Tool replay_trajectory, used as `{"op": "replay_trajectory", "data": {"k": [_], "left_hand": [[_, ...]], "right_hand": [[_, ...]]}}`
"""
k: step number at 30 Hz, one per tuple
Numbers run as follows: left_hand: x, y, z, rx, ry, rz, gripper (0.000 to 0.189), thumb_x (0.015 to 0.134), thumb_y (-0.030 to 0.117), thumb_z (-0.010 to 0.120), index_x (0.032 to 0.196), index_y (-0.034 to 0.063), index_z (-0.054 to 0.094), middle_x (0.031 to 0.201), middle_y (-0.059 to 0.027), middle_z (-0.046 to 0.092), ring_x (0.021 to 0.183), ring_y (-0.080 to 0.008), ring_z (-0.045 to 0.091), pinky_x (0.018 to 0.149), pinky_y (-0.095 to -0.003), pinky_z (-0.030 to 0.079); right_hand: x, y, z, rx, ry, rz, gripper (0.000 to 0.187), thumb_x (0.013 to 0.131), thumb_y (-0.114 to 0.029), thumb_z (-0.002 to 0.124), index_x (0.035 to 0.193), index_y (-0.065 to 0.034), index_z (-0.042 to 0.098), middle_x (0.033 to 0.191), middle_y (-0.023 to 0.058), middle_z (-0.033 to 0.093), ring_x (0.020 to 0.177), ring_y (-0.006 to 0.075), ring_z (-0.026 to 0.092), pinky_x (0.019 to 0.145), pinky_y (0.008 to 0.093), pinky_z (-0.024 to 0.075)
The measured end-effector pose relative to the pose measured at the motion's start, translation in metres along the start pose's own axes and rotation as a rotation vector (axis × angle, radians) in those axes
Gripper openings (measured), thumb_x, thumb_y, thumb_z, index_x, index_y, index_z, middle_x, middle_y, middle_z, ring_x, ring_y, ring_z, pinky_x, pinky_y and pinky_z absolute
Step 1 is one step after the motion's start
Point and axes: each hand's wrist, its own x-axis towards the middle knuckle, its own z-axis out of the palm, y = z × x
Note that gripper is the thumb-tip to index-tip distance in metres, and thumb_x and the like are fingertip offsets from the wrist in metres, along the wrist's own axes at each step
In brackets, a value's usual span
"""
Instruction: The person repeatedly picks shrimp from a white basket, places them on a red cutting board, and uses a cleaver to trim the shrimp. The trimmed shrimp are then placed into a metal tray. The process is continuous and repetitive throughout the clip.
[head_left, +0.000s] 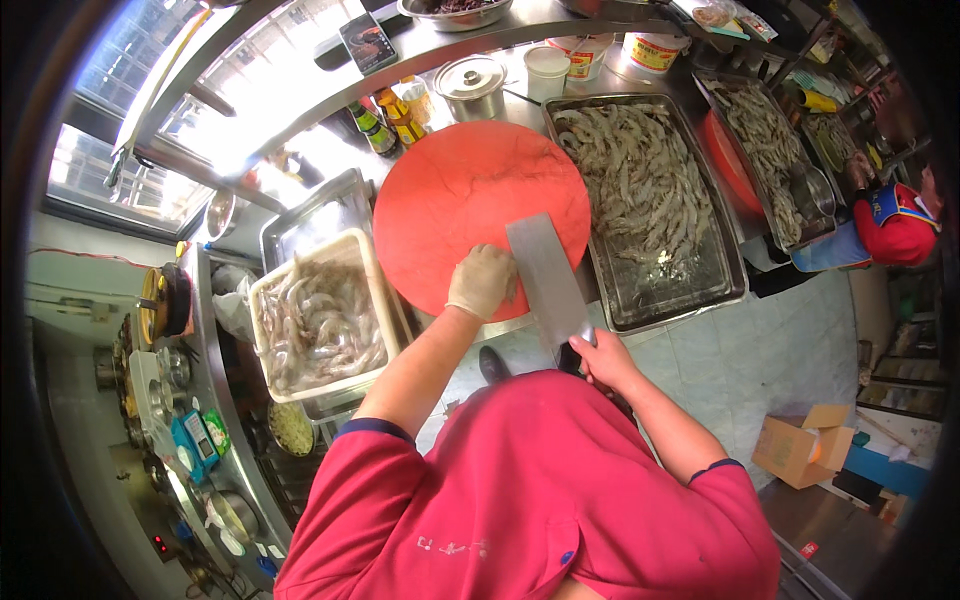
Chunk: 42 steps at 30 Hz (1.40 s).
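My left hand (480, 283), in a pale thin glove, rests with curled fingers on the near part of a round red cutting board (465, 202). A small greyish bit shows under its fingertips, but the fingers hide most of it, and I cannot tell whether they grip it. My bare right hand (604, 360) grips the handle of a broad cleaver (546, 274). The blade lies over the board's right edge, close beside my left fingers. To the left, a cream plastic basket (384, 319) holds raw shrimp (319, 330). On the right, more shrimp (637, 172) fill much of a metal tray (622, 300).
Behind the board stand a lidded steel pot (471, 82), sauce bottles (401, 116) and a white tub (546, 71). A raised steel shelf (420, 56) crosses above. Another shrimp tray (757, 142) and a co-worker in a red sleeve (896, 232) are at right. A cardboard box (795, 454) lies behind.
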Motion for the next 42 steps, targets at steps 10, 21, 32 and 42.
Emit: {"op": "replay_trajectory", "data": {"k": [10,21,32,42], "left_hand": [[0.001,-0.007,0.009,0.002,0.012,-0.031,0.021,0.076,0.012,0.068,0.097,0.0129,0.069,0.1,-0.011,0.066,0.1,-0.0305,0.064,0.077,-0.0413,0.058],[-0.001,-0.013,0.02,-0.102,0.103,0.021,0.018,0.088,0.018,0.058,0.1,0.0096,0.069,0.106,-0.0058,0.067,0.105,-0.0288,0.061,0.085,-0.0394,0.055],[0.003,-0.037,0.029,-0.203,0.092,0.234,0.013,0.085,0.014,0.062,0.096,0.0096,0.068,0.105,-0.0074,0.067,0.107,-0.0289,0.06,0.095,-0.039,0.049],[0.001,-0.022,-0.003,-0.12,0.072,0.269,0.023,0.082,0.011,0.06,0.104,0.0076,0.065,0.099,-0.0113,0.065,0.097,-0.0319,0.06,0.091,-0.0407,0.047]], "right_hand": [[-0.009,-0.002,-0.009,-0.066,-0.023,0.037,0.031,0.099,-0.032,0.062,0.094,-0.0016,0.059,0.059,0.0038,0.057,0.044,0.0135,0.052,0.042,0.0315,0.0423],[0.007,-0.033,-0.011,-0.097,-0.059,0.011,0.031,0.101,-0.032,0.058,0.095,-0.0023,0.056,0.061,0.0026,0.056,0.045,0.0119,0.051,0.042,0.0306,0.0421],[0.038,-0.042,-0.044,-0.241,-0.172,0.007,0.031,0.098,-0.034,0.061,0.102,-0.0029,0.061,0.062,0.0037,0.056,0.046,0.0125,0.053,0.043,0.0304,0.0456],[0.058,-0.053,0.003,-0.165,0.2,-0.25,0.029,0.097,-0.03,0.064,0.093,-0.0015,0.06,0.06,0.0016,0.054,0.043,0.0114,0.049,0.042,0.0306,0.0416]]}}
